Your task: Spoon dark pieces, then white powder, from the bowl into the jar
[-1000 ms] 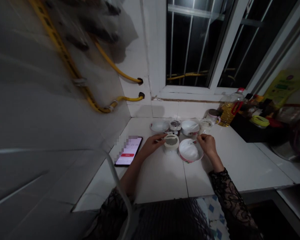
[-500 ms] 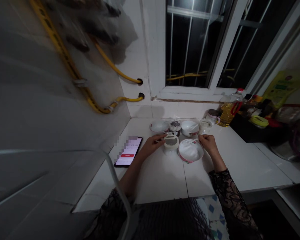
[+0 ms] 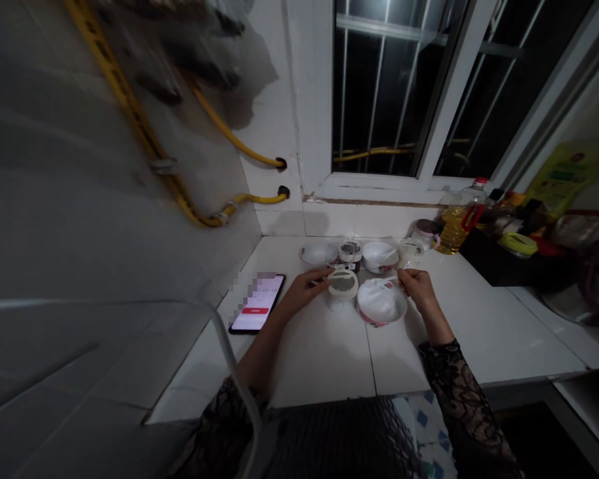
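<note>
My left hand (image 3: pixel 307 287) reaches to a small jar (image 3: pixel 343 286) with a pale rim and a greyish top, its thumb and fingers closed on the jar's left upper edge. Right of that jar stands a bowl (image 3: pixel 381 318) with a red-patterned outside, holding white powder (image 3: pixel 379 299). At the bowl's far right rim my right hand (image 3: pixel 419 287) is closed in a pinch on the handle of a white spoon (image 3: pixel 392 279). The spoon's far end cannot be made out against the powder.
Behind stand a shallow dish (image 3: pixel 318 253), a dark-filled jar (image 3: pixel 350 254), a bowl with a spoon (image 3: pixel 379 257), another jar (image 3: pixel 410 251) and a lidded cup (image 3: pixel 426 233). A phone (image 3: pixel 257 303) lies left. An oil bottle (image 3: pixel 456 223) stands back right.
Both hands keep their places at the jar and the bowl. The view has shifted very slightly; nothing else visibly differs.
</note>
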